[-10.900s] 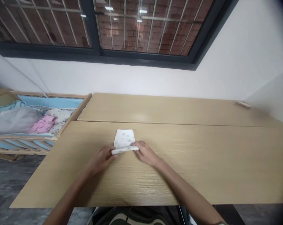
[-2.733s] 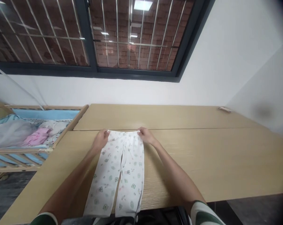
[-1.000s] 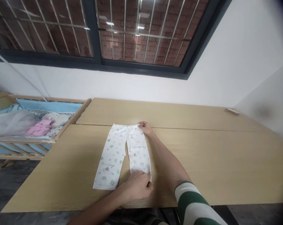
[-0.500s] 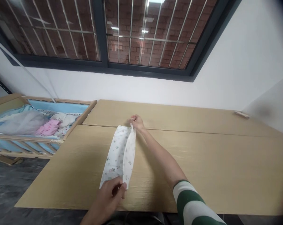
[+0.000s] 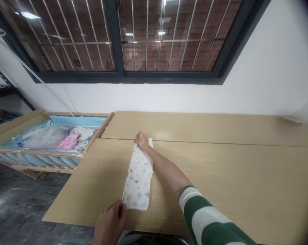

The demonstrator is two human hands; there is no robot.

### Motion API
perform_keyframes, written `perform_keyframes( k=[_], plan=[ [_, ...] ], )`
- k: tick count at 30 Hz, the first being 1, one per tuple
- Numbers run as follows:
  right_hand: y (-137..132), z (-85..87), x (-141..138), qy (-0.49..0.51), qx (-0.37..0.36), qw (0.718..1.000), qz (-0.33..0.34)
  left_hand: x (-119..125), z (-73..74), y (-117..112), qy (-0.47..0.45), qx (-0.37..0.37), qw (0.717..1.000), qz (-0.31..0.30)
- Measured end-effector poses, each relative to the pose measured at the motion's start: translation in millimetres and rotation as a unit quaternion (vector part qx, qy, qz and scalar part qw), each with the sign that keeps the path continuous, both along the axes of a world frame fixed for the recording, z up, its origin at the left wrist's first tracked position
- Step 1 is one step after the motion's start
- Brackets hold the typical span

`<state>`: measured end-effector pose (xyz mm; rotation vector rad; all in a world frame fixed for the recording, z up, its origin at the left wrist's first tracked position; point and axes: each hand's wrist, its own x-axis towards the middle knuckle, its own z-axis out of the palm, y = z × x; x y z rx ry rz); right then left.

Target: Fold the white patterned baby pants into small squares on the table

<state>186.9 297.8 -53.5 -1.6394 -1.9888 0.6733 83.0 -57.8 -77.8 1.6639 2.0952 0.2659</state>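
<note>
A white cloth (image 5: 138, 177) with a small coloured print lies on the table as a long, narrow folded strip. My left hand (image 5: 110, 221) pinches its near left corner, thumb and fingers pressed together. At the far left corner, my right hand (image 5: 141, 140) is closed on the cloth's edge, the arm reaching across in a green-and-white striped sleeve. The layers' edges line up along the left side. Parts of the cloth under my right hand and wrist are hidden.
The tan table (image 5: 220, 183) is made of two boards with a seam between them. To the left stands a wooden crib (image 5: 92, 136) holding a pink cloth (image 5: 69, 141) and other fabrics. A small flat piece (image 5: 291, 119) lies at the far right. Behind is a barred window (image 5: 166, 44).
Both hands brought the lifted right edge of the cloth over to the left, so it is now folded flat and narrower. The view has shifted slightly.
</note>
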Motion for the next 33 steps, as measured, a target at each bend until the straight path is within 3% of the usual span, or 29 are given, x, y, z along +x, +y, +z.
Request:
perform_keyframes(
  k=[2, 5, 8, 11, 14, 16, 19, 22, 25, 33],
  plan=[
    [-4.2, 5.2, 1.1, -0.009, 0.007, 1.000, 0.017, -0.2, -6.9, 0.1, 0.058, 0.029, 0.998, 0.004],
    [-18.0, 17.0, 4.1, -0.011, 0.023, 0.997, 0.067, 3.0, -12.0, 1.3, 0.115, 0.191, 0.975, -0.016],
    [-49.0, 32.1, 9.8, -0.002, 0.064, 0.981, 0.184, 11.7, -7.5, 3.3, 0.104, 0.339, 0.929, -0.103],
    [-99.3, 44.2, 20.3, -0.008, 0.120, 0.917, 0.382, 23.1, -1.7, 3.6, 0.090, 0.384, 0.898, -0.198],
    [-157.0, 41.6, 36.0, -0.025, 0.136, 0.836, 0.530, 30.8, -8.0, 0.1, 0.105, 0.407, 0.876, -0.235],
    [-189.1, 29.4, 47.8, -0.034, 0.144, 0.800, 0.582, 32.1, -19.4, -3.5, 0.118, 0.411, 0.870, -0.246],
    [-215.6, 4.6, 62.8, -0.050, 0.156, 0.785, 0.597, 30.3, -36.8, -8.4, 0.120, 0.401, 0.871, -0.257],
    [-214.4, -13.4, 70.0, -0.066, 0.166, 0.791, 0.585, 27.8, -44.1, -11.6, 0.141, 0.416, 0.860, -0.259],
    [-193.4, -20.1, 69.9, -0.082, 0.175, 0.801, 0.567, 26.7, -41.7, -13.3, 0.173, 0.398, 0.859, -0.270],
    [-93.5, -30.7, 63.7, -0.125, 0.140, 0.864, 0.467, 25.5, -40.3, -14.0, 0.169, 0.354, 0.875, -0.282]
  ],
)
